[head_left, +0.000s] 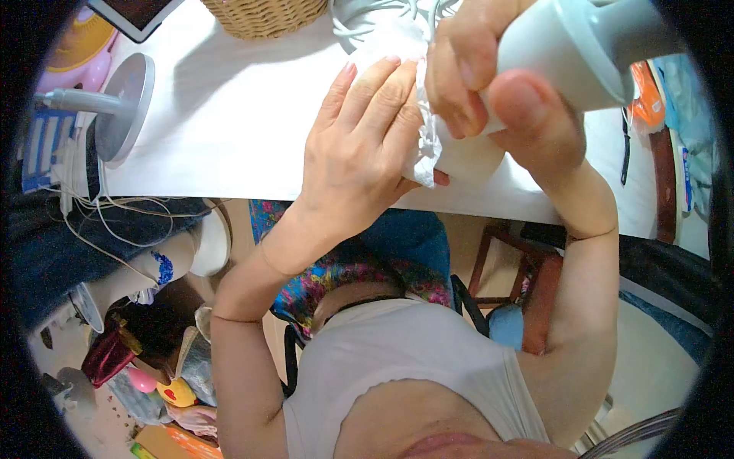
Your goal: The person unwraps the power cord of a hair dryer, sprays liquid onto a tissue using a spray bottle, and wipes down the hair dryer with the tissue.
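My left hand [363,134] lies over a white crumpled cloth [427,149], with its fingers stretched along the top and the thumb tip showing past the lower edge. My right hand [527,107] is closed round a pale cylindrical device [554,57], which has a light blue-grey rim and reaches toward the upper right. The two hands are side by side over the white table [237,138]. Between them, below the right fingers, shows a pale rounded surface [470,158]; what it belongs to is unclear. Bright glare hides detail near the left fingertips.
A wicker basket [267,17] and a coiled pale cable [359,19] are at the top. On the left stand a grey round base [126,107] and a tablet-like device [138,11]. An orange package [648,96] lies right. A brown wooden stool [535,287] is below the table.
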Available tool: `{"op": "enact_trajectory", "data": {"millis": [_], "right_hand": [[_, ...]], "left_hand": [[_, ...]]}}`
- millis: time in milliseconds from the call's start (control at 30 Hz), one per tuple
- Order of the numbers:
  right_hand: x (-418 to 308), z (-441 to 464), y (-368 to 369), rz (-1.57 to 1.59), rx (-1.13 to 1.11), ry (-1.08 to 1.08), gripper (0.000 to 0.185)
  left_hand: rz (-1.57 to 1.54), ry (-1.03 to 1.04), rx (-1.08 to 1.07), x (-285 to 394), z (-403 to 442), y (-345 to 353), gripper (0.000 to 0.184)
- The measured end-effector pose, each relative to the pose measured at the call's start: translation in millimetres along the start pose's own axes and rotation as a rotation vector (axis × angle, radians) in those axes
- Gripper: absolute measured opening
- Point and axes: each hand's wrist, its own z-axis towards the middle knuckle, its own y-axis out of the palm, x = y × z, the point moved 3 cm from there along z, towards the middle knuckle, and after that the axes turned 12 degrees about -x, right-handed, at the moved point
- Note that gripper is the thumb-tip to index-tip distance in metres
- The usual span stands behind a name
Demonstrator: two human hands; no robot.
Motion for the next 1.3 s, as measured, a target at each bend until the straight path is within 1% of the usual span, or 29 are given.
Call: {"op": "enact_trajectory", "data": {"millis": [33, 133, 167, 267, 400, 433, 533, 633, 733, 833, 933, 967, 1067, 1100, 1200, 1233, 1300], "right_hand": [[1.4, 1.3, 1.0, 0.155, -0.004, 0.027, 0.025], [29.4, 2.5, -9.6, 0.424, -0.135, -0.083, 0.025], [34.4, 3.5, -11.6, 0.503, -0.136, -0.08, 0.025], [30.2, 6.3, -15.0, 0.574, -0.126, 0.017, 0.026], [32.6, 4.5, -17.8, 0.575, -0.097, 0.067, 0.028], [30.0, 4.7, -17.1, 0.578, -0.082, 0.079, 0.028], [27.4, 5.6, -16.3, 0.576, -0.09, 0.08, 0.026], [23.5, 8.2, -13.9, 0.521, -0.114, 0.044, 0.024], [18.6, 6.0, -11.4, 0.454, -0.115, 0.049, 0.023], [18.1, 6.7, -8.4, 0.486, -0.109, 0.04, 0.024], [26.2, 8.0, -10.0, 0.523, -0.168, -0.03, 0.026], [26.7, 8.2, -10.9, 0.525, -0.169, -0.029, 0.027], [25.1, 6.7, -11.6, 0.521, -0.125, 0.022, 0.028], [24.1, 5.5, -11.1, 0.515, -0.107, 0.04, 0.027], [21.4, 6.0, -11.1, 0.506, -0.088, 0.068, 0.026], [23.2, 5.5, -11.8, 0.512, -0.094, 0.067, 0.026], [23.2, 5.8, -12.3, 0.516, -0.106, 0.066, 0.025]], "left_hand": [[0.012, -0.018, 0.025, 1.5, -0.8, -0.4, 0.049], [0.106, 0.018, 0.144, -0.2, -8.2, 4.4, 0.036], [0.125, -0.007, 0.129, 1.5, -11.8, 4.2, 0.03], [0.183, 0.009, 0.053, 2.3, -25.1, 1.6, 0.035], [0.01, -0.074, -0.132, 6.6, -51.9, 4.4, 0.044], [0.009, -0.096, -0.218, 6.4, -57.6, 6.1, 0.05], [0.047, -0.115, -0.224, 9.0, -56.1, 4.9, 0.056], [0.072, -0.058, -0.17, 7.7, -45.0, 4.8, 0.057], [-0.019, 0.024, -0.174, 9.3, -16.0, -12.6, 0.076], [-0.09, 0.068, -0.225, 0.7, 10.6, -27.6, 0.076], [-0.096, 0.071, -0.359, -9.4, 29.1, -19.4, 0.076], [-0.066, 0.074, -0.32, -8.6, 27.5, -19.6, 0.076], [0.049, -0.009, -0.146, 1.1, 11.7, -14.4, 0.079], [0.028, -0.053, -0.193, 3.2, 2.5, -11.6, 0.079], [0.048, -0.087, -0.154, 6.3, -20.3, -8.0, 0.081], [0.021, -0.091, -0.136, 6.0, -22.2, -7.6, 0.078], [-0.009, -0.032, -0.058, 2.8, -20.6, -8.2, 0.074]]}}
